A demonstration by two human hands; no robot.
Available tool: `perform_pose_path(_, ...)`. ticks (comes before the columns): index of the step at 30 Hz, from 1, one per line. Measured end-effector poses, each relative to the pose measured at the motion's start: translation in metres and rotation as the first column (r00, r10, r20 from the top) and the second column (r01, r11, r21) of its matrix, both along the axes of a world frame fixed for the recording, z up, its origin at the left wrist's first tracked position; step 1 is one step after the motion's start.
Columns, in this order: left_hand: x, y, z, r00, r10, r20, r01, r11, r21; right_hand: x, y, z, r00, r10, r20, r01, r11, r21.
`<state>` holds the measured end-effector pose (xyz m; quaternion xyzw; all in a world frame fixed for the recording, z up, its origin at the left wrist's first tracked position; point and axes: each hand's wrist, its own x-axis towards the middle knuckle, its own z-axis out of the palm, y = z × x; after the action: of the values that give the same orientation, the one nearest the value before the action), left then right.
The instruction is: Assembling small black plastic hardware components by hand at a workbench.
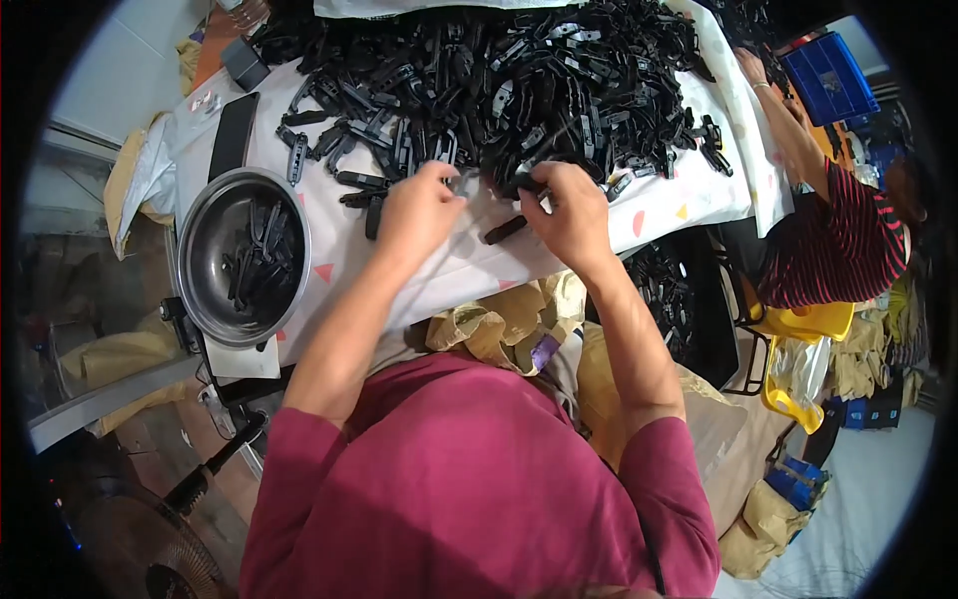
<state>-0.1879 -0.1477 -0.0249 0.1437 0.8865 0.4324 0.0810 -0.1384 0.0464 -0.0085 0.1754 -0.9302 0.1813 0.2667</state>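
Note:
A large heap of small black plastic parts [479, 90], long and narrow, covers the far side of the table. At the heap's near edge, my left hand [417, 215] has its fingers curled together in a pinch, and what lies in them, if anything, is too blurred to make out. To its right, my right hand [571, 218] pinches a black plastic part [521, 184] between thumb and fingers. Another dark strip-shaped part [506, 231] lies on the cloth just left of that hand. The two hands are apart from each other.
A steel bowl [207, 240] with several black parts inside stands at the left, near a dark flat phone-like slab [234, 137]. Patterned white cloth [349, 270] covers the table. A co-worker in a striped top [833, 240] reaches in from the right, near a blue bin [828, 80].

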Motion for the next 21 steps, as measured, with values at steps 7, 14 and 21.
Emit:
perform_pose_path(7,0.021,-0.013,0.017,0.922,-0.098,0.375,-0.198,0.714,0.672,0.030,-0.043,0.022,0.838,0.485,0.252,0.332,-0.086,-0.939)
perform_pose_path(14,0.042,-0.009,0.032,0.979,-0.161,-0.122,0.188,0.505,0.843,0.061,-0.079,0.032,0.955,0.283,0.093,0.170,-0.261,-0.950)
perform_pose_path(21,0.053,-0.015,0.041,0.956,-0.144,-0.255,0.290,0.576,0.764,0.067,-0.090,0.032,0.976,0.220,-0.002,0.017,-0.083,-0.996)
